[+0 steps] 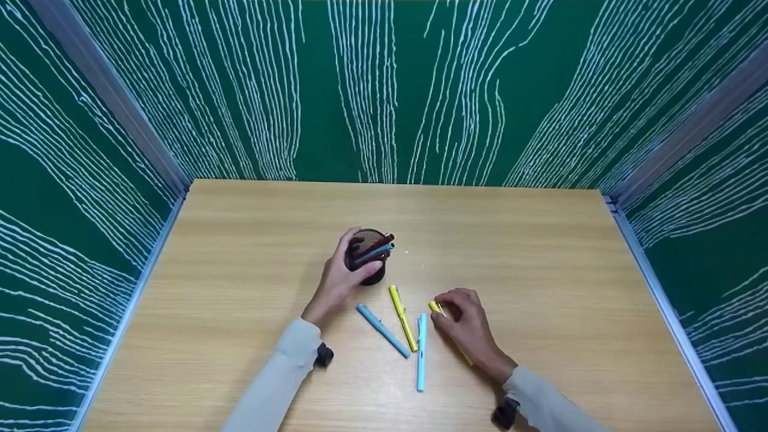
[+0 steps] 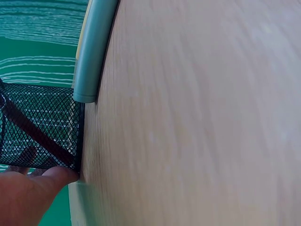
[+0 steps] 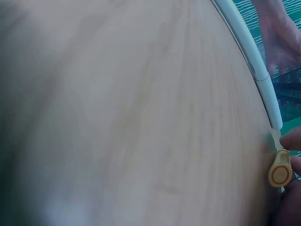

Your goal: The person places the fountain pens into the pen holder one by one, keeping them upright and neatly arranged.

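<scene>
A black mesh pen holder (image 1: 373,278) stands on the table, and my left hand (image 1: 337,279) grips it with thumb and fingers around its sides. Dark red and blue pens (image 1: 378,249) lean out of its top toward the right. In the left wrist view the mesh wall (image 2: 47,106) shows a dark pen slanting inside. My right hand (image 1: 469,321) pinches a yellow pen (image 1: 434,306) between thumb and fingers near one end, its middle hidden under the hand. The right wrist view shows that pen end-on (image 3: 281,173), low by the tabletop.
Between the hands lie a grey-blue pen (image 1: 382,330), another yellow pen (image 1: 403,319) and a light blue pen (image 1: 422,353). Green walls (image 1: 312,120) with white wavy lines enclose the wooden table (image 1: 240,240) at the back and both sides.
</scene>
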The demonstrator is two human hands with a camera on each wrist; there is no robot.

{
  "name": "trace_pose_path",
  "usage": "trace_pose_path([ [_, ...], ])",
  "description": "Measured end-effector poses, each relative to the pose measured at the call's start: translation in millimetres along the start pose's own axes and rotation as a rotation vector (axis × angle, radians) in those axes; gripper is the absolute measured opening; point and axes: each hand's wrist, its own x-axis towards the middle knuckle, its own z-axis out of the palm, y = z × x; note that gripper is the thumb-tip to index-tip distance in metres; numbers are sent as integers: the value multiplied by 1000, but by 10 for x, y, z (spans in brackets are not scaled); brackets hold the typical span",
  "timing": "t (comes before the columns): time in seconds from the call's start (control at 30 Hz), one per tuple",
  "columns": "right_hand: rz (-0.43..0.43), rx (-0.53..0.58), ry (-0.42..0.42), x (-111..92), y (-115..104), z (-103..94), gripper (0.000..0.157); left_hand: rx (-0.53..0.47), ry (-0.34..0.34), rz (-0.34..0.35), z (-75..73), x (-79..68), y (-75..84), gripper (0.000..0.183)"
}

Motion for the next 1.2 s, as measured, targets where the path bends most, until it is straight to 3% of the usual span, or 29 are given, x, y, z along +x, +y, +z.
trace_pose_path([
  [0.8,21,-42,-10,21,-52,1,26,11,4,-27,-7,-1,20,91],
  [1.2,-35,-23,27,-8,-45,-13,24,-9,8,-6,18,17,8,89],
])
